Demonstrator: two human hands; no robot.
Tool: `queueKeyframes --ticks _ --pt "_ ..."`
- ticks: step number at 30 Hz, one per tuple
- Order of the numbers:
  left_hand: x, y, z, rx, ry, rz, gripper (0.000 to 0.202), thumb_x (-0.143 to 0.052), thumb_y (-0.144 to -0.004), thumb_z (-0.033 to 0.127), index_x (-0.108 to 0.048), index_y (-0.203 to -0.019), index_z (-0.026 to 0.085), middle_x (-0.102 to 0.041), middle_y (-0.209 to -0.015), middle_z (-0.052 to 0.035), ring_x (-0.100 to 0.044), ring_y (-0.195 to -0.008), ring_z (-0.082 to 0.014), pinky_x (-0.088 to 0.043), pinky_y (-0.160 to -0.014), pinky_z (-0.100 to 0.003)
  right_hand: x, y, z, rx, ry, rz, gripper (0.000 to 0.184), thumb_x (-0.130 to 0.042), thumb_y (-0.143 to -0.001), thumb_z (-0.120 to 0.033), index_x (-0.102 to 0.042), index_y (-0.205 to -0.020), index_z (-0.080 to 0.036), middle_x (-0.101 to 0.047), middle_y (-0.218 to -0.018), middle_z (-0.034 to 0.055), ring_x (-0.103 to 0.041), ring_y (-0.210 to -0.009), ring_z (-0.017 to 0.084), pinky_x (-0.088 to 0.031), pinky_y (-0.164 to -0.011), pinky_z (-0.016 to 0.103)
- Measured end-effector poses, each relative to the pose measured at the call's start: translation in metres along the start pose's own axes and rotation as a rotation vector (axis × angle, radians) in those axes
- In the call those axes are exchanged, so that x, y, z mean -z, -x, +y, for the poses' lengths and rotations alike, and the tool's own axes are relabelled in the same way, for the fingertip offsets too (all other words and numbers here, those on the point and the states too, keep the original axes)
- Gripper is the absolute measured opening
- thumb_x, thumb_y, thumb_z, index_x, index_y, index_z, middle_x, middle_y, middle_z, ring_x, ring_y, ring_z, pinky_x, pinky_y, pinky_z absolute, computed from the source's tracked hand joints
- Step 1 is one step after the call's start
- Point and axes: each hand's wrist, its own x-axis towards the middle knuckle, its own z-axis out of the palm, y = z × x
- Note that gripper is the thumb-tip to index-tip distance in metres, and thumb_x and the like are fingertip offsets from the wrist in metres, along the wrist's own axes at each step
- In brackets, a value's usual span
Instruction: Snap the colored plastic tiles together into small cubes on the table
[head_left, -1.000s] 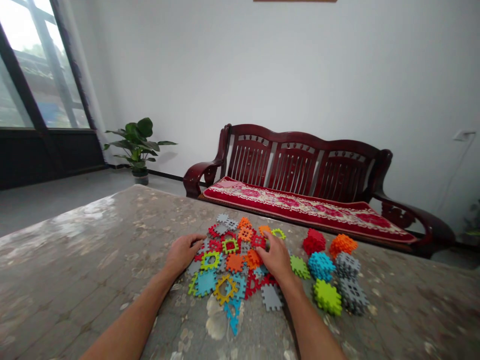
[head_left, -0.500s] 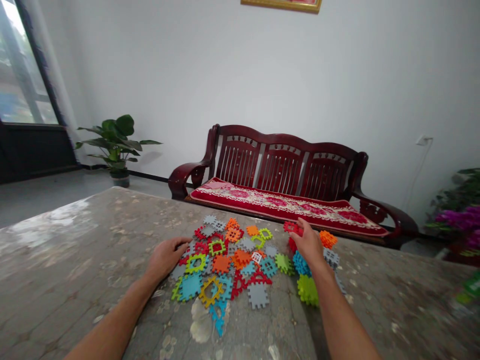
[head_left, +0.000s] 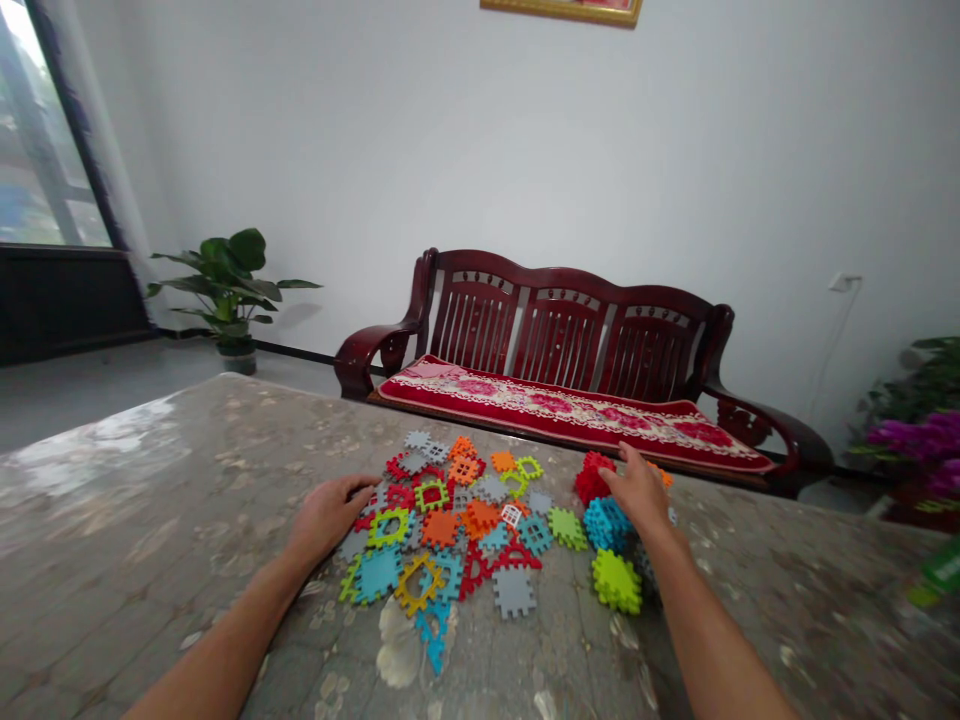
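Flat, notched plastic building tiles lie in a loose, many-coloured spread in front of me, among them an orange tile, a yellow frame tile and a grey tile. My left hand rests at the left edge of this spread, fingers loosely extended by the red and grey tiles, holding nothing visible. Sorted piles stand on the right: red tiles, blue tiles and lime green tiles. Over these piles is my right hand, thumb and fingers apart beside the red pile. It partly hides orange and grey tiles behind it.
The tiles lie on a table with a patterned grey-brown cover. A dark red wooden bench with a floral cushion stands beyond it. A potted plant is at left, purple flowers at right.
My right hand has let go of a red frame tile at the red pile and shifted slightly right. My left hand has stayed in place.
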Motion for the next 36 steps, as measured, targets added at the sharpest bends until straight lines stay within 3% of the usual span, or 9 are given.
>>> queueKeyframes --ticks 5,9,15,22,29,36 --pt "0.001 0.002 0.005 -0.010 0.019 0.010 0.036 -0.048 -0.087 0.038 -0.076 -0.108 0.031 -0.077 -0.110 0.0006 -0.070 -0.099 -0.0219 -0.048 -0.088 -0.028 0.001 0.019 -0.033 0.143 -0.191 0.057 0.047 -0.051 -0.085 -0.033 -0.060 -0.129 -0.017 -0.067 -0.124 0.0120 -0.059 -0.117 0.028 -0.042 -0.103 0.043" --pt "0.005 0.007 0.012 -0.084 0.042 -0.003 0.036 -0.056 -0.084 0.046 -0.075 -0.110 0.030 -0.076 -0.112 0.0000 -0.068 -0.104 -0.0232 -0.047 -0.095 -0.030 -0.023 0.057 -0.078 0.271 -0.341 -0.077 0.038 -0.049 -0.085 -0.030 -0.067 -0.117 -0.020 -0.070 -0.118 0.0079 -0.061 -0.113 0.025 -0.043 -0.102 0.039" --pt "0.008 0.013 0.014 -0.209 0.021 -0.008 0.054 -0.067 -0.076 0.054 -0.069 -0.122 0.027 -0.072 -0.123 -0.0048 -0.064 -0.114 -0.0281 -0.042 -0.104 -0.038 -0.055 0.112 -0.124 0.400 -0.300 -0.206 0.035 -0.050 -0.087 -0.020 -0.068 -0.116 -0.021 -0.069 -0.121 0.0066 -0.057 -0.117 0.024 -0.041 -0.104 0.038" --pt "0.001 0.006 0.004 -0.162 0.078 0.009 0.044 -0.067 -0.078 0.038 -0.070 -0.120 0.026 -0.073 -0.121 -0.0052 -0.065 -0.112 -0.0267 -0.045 -0.102 -0.039 -0.074 0.134 -0.122 0.519 -0.178 -0.174 0.031 -0.046 -0.095 -0.021 -0.068 -0.117 -0.023 -0.064 -0.128 0.0072 -0.055 -0.119 0.024 -0.039 -0.105 0.043" --pt "0.000 0.008 0.005 -0.059 0.257 0.180 0.053 -0.070 -0.072 0.031 -0.065 -0.123 0.018 -0.070 -0.123 -0.0087 -0.066 -0.108 -0.0243 -0.049 -0.099 -0.038 -0.082 0.135 -0.116 0.559 -0.170 -0.180 0.033 -0.043 -0.097 -0.020 -0.068 -0.118 -0.022 -0.063 -0.130 0.0086 -0.054 -0.120 0.025 -0.040 -0.105 0.044" --pt "0.006 0.006 0.002 0.040 0.297 0.340 0.039 -0.062 -0.075 0.020 -0.070 -0.114 0.022 -0.072 -0.117 -0.0061 -0.066 -0.108 -0.0232 -0.049 -0.099 -0.039 -0.086 0.135 -0.113 0.582 -0.212 -0.158 0.035 -0.040 -0.098 -0.022 -0.068 -0.117 -0.022 -0.063 -0.128 0.0088 -0.055 -0.119 0.025 -0.041 -0.105 0.044"
